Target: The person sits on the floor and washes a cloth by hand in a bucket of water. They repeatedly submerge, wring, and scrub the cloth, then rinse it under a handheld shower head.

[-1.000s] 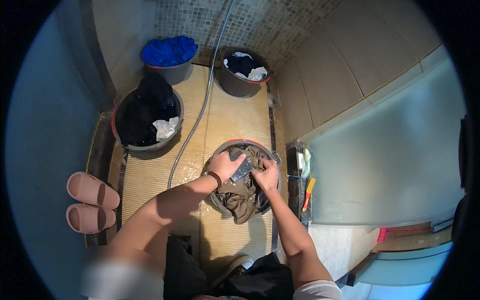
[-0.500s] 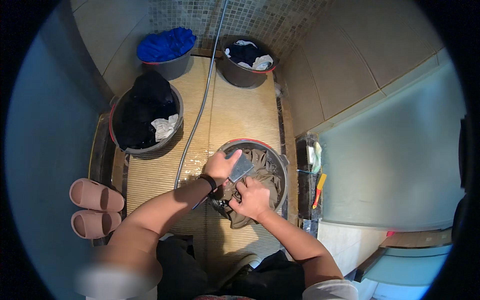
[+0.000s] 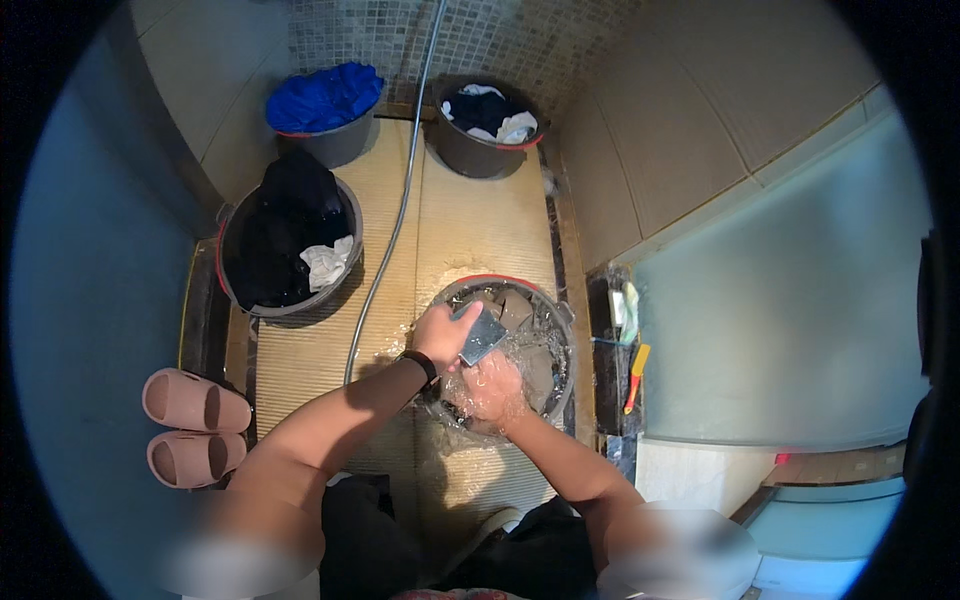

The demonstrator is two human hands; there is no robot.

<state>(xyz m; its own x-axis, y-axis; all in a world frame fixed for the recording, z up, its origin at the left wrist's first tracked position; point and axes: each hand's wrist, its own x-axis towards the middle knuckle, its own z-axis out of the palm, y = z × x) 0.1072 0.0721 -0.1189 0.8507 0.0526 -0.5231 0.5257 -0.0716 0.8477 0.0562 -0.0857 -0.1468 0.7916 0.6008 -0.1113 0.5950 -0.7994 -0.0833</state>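
Note:
My left hand is closed around a handheld shower head with a flat, square grey back, holding it above a grey bucket with a red stripe on its rim. Brownish-khaki cloth lies in the bucket, wet and partly under splashing water. Just below the shower head, my right hand is down in the bucket against the cloth. Spray and blur hide its fingers, so its grip does not show. A dark band circles my left wrist.
A grey hose runs down the ribbed yellowish floor. Buckets of dark clothes, blue cloth and dark and white laundry stand beyond. Pink slippers lie left; a yellow-and-red handled tool rests on the right ledge.
Water now splashes strongly over the bucket. The cloth that hung over its near rim is down inside, and my right hand has shifted slightly left. My left hand keeps its hold.

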